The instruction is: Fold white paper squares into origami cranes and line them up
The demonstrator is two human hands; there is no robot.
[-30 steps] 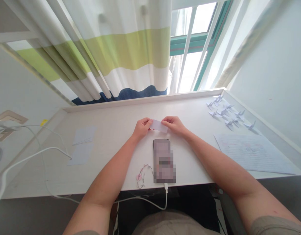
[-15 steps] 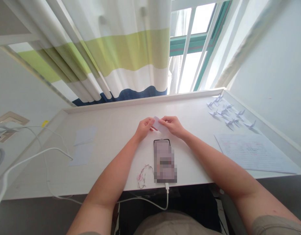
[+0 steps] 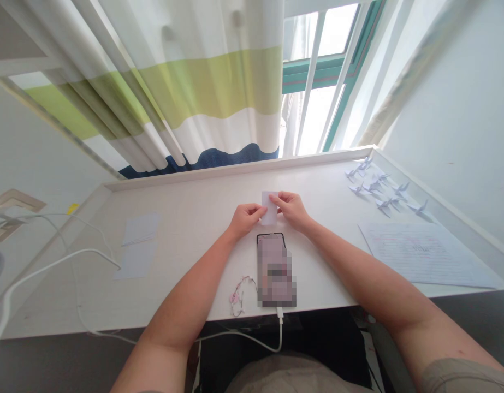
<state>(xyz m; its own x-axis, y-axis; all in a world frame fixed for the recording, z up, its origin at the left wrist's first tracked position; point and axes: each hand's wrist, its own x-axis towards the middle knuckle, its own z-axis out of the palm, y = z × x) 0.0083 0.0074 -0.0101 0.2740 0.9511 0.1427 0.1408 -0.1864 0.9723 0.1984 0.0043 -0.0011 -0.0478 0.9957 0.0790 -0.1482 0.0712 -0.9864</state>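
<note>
On the desk (image 3: 194,213) at 9 o'clock, noting loose white sheets (image 3: 137,260). Toward 12, with left hand (image 3: 245,219), pinching small white slip (image 3: 270,217) at its left edge; with right hand (image 3: 293,210), gripping its upper right. At 2, observing folded paper figures (image 3: 373,186); at 3, viewing written sheet (image 3: 424,256).

I monitor one head-worn view. Its camera sits above the near edge of the bench (image 3: 202,204), facing forward and down, near enough that the bench spans almost the full frame width. Coverage runs from the wearer's torso (image 3: 301,374), bottom, to the curtain (image 3: 219,82) and window (image 3: 329,75), top.
</note>
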